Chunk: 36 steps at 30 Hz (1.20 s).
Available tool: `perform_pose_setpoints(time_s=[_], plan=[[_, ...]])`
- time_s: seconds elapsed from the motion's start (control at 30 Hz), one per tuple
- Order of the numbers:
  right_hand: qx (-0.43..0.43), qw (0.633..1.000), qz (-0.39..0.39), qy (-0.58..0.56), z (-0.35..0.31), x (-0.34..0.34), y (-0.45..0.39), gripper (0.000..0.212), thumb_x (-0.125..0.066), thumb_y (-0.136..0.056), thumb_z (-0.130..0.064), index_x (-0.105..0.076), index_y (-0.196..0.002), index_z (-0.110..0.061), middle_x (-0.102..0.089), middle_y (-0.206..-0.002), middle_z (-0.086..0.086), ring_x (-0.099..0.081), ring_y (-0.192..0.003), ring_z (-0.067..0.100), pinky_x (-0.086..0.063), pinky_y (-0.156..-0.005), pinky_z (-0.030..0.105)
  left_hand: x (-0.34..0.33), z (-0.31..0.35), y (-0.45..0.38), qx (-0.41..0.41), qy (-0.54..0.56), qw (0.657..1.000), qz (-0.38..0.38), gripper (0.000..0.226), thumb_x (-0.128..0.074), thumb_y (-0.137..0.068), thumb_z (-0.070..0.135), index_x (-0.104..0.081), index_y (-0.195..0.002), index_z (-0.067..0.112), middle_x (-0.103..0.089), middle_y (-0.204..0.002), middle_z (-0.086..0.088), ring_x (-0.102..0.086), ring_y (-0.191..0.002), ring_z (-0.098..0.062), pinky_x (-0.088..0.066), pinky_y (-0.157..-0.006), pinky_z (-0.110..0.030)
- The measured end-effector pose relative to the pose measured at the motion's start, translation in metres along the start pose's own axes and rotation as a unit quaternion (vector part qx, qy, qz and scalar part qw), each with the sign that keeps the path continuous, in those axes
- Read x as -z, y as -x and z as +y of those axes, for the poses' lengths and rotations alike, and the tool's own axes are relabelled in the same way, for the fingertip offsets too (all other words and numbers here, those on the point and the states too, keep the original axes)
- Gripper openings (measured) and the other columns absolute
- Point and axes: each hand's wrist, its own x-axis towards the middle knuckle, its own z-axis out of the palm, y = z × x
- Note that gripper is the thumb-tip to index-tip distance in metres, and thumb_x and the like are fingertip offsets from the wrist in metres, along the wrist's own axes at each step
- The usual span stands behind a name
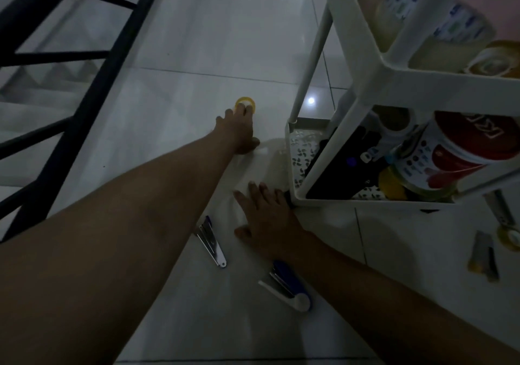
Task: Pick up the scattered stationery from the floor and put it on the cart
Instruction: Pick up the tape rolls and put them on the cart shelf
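Left hand (pixel 237 131) reaches far forward over the tiled floor (pixel 197 41), fingertips on a small yellow tape roll (pixel 245 104) lying left of the white cart (pixel 394 89); whether it grips the roll cannot be told. Right hand (pixel 270 221) lies flat on the floor, fingers spread, just beside the cart's lower tray. Two staplers (pixel 211 242) (pixel 287 286) lie near it; more items lie at right.
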Motion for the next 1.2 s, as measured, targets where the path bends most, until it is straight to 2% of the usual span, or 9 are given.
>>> perform_pose_setpoints(time_s=[0.13,0.3,0.43,0.53,0.67,0.83,0.93,1.07,1.2], plan=[[-0.008,0.998,-0.041,-0.043,-0.001,0.004,-0.001,0.075,-0.044,-0.097,-0.046,-0.002,-0.154,-0.024,0.008,-0.161,0.013,0.005,-0.148,0.032,-0.010,-0.119,0.048,-0.001,-0.004,-0.003,0.035,-0.008,0.999,-0.002,0.071,-0.052,-0.093,0.044,-0.025,-0.144,0.003,-0.015,-0.151,-0.018,-0.032,-0.128,-0.040,-0.031,-0.102,-0.052],[0.000,0.998,-0.045,-0.044,-0.002,0.007,0.004,0.074,-0.044,-0.098,-0.044,-0.003,-0.154,-0.019,0.009,-0.161,0.013,0.005,-0.148,0.030,-0.011,-0.120,0.045,-0.008,-0.001,0.017,0.052,0.010,0.998,0.029,0.043,-0.051,-0.096,0.019,-0.041,-0.132,-0.001,-0.027,-0.141,-0.023,-0.037,-0.121,-0.040,-0.037,-0.099,-0.052],[0.024,0.998,-0.031,-0.042,0.001,0.011,0.015,0.070,-0.044,-0.099,-0.039,-0.007,-0.154,-0.013,-0.001,-0.161,0.015,-0.005,-0.148,0.029,-0.017,-0.119,0.041,-0.007,-0.004,0.046,0.004,0.009,1.000,-0.005,0.041,-0.049,-0.097,0.025,-0.042,-0.130,0.003,-0.025,-0.141,-0.023,-0.037,-0.121,-0.039,-0.039,-0.098,-0.050],[0.058,0.996,0.017,-0.071,0.005,0.018,0.028,0.064,-0.044,-0.100,-0.036,-0.017,-0.152,-0.012,-0.027,-0.154,0.014,-0.037,-0.135,0.029,-0.039,-0.105,0.036,0.001,-0.007,0.077,-0.087,0.022,0.996,-0.015,0.036,-0.048,-0.097,0.036,-0.050,-0.120,0.009,-0.043,-0.129,-0.018,-0.046,-0.110,-0.034,-0.043,-0.092,-0.045],[0.065,0.973,0.084,-0.206,0.013,0.033,0.053,0.062,-0.049,-0.098,-0.033,-0.021,-0.149,-0.013,-0.039,-0.142,0.011,-0.051,-0.116,0.028,-0.048,-0.092,0.039,0.026,-0.009,0.126,-0.220,0.078,0.967,0.104,0.032,-0.060,-0.091,0.035,-0.058,-0.111,0.011,-0.050,-0.124,-0.013,-0.053,-0.101,-0.028,-0.048,-0.084,-0.041],[0.060,0.901,0.239,-0.356,0.019,0.060,0.090,0.055,-0.049,-0.096,-0.040,-0.019,-0.142,-0.033,-0.040,-0.124,-0.013,-0.047,-0.090,0.000,-0.035,-0.072,0.000,0.068,0.004,0.179,-0.324,0.103,0.915,0.217,0.034,-0.068,-0.086,0.033,-0.060,-0.104,0.006,-0.058,-0.114,-0.012,-0.056,-0.097,-0.024,-0.049,-0.080,-0.037],[0.071,0.854,0.269,-0.440,0.023,0.087,0.106,0.047,-0.046,-0.097,-0.040,-0.020,-0.136,-0.045,-0.049,-0.125,-0.007,-0.058,-0.096,0.010,-0.049,-0.077,0.018,0.090,0.022,0.201,-0.330,0.126,0.896,0.269,0.035,-0.071,-0.083,0.036,-0.060,-0.099,0.006,-0.061,-0.115,-0.011,-0.058,-0.102,-0.024,-0.050,-0.081,-0.039],[0.136,0.842,0.311,-0.418,0.034,0.117,0.128,0.037,-0.046,-0.099,-0.032,-0.035,-0.135,-0.027,-0.065,-0.103,0.002,-0.065,-0.070,0.010,-0.053,-0.058,0.024,0.118,0.056,0.215,-0.346,0.177,0.869,0.308,0.036,-0.076,-0.080,0.029,-0.061,-0.097,0.000,-0.063,-0.110,-0.013,-0.060,-0.097,-0.026,-0.050,-0.080,-0.041],[0.156,0.823,0.388,-0.385,0.048,0.139,0.149,0.029,-0.050,-0.099,-0.014,-0.043,-0.127,-0.019,-0.066,-0.088,0.010,-0.064,-0.068,0.019,-0.053,-0.058,0.041,0.136,0.087,0.218,-0.361,0.191,0.847,0.340,0.043,-0.077,-0.078,0.028,-0.059,-0.104,-0.002,-0.061,-0.113,-0.016,-0.058,-0.103,-0.026,-0.048,-0.086,-0.036]])
